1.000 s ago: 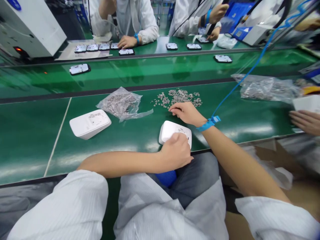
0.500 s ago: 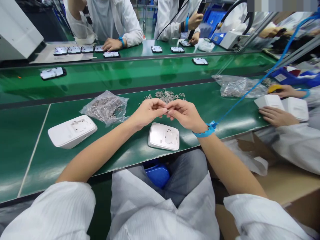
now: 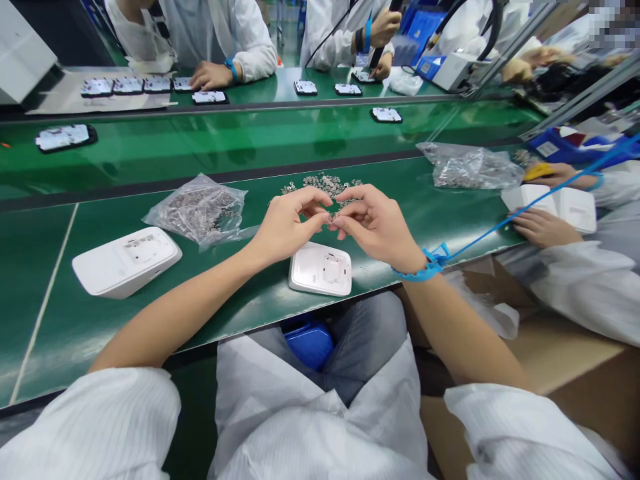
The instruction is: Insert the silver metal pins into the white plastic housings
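My left hand [image 3: 293,223] and my right hand [image 3: 375,223] meet above the bench, thumbs and fingers pinched close together. Between the fingertips is a tiny metal piece [image 3: 331,219], too small to make out well. Just beyond my hands lies a heap of small metal parts [image 3: 327,183]. Below them, a white plastic housing [image 3: 321,270] with a recessed square lies flat near the bench edge. To the left sit a second white housing [image 3: 127,261] and a clear plastic bag [image 3: 200,208] full of similar metal parts. A blue wrist strap [image 3: 425,265] circles my right wrist.
A green conveyor belt [image 3: 240,139] runs behind the bench, carrying dark-edged panels [image 3: 65,137]. On the right, a co-worker's hand [image 3: 547,228] rests by white housings [image 3: 575,208]. Another bag of parts [image 3: 473,167] lies there. A blue cord [image 3: 500,233] stretches from my wrist strap.
My hands have tilted apart slightly at the knuckles, their fingertips still together. The view has shifted a little, and a panel on the belt stands farther left.
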